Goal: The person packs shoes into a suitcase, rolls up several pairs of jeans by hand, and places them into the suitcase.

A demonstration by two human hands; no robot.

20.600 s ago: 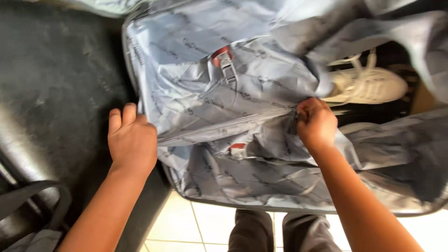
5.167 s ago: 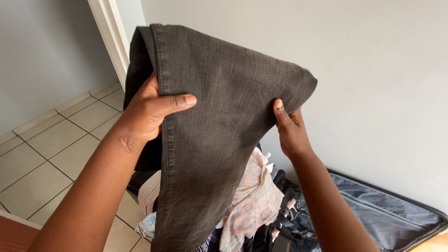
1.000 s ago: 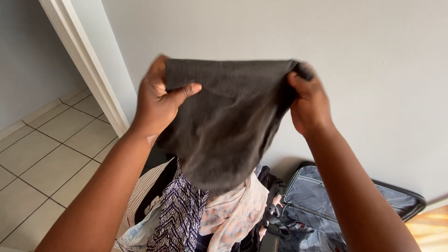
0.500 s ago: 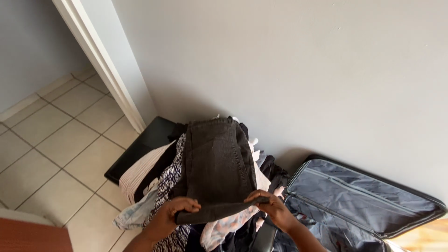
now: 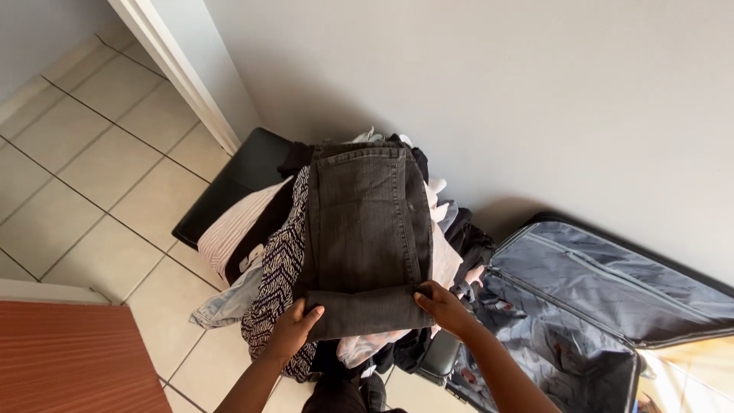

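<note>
Head view: both hands grip the near folded edge of the dark grey jeans [image 5: 367, 229], left hand [image 5: 294, 329] at its left corner, right hand [image 5: 442, 306] at its right. The jeans lie on the clothes pile [image 5: 260, 252] left of the open suitcase [image 5: 612, 283]. They run near to far, waistband far. Judging by this, folding is under way; another fold needs a steady grip.

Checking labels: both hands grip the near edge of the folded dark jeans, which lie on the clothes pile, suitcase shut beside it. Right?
Not quite: the head view shows the suitcase open. The left hand and right hand do grip the jeans on the clothes pile.
</note>
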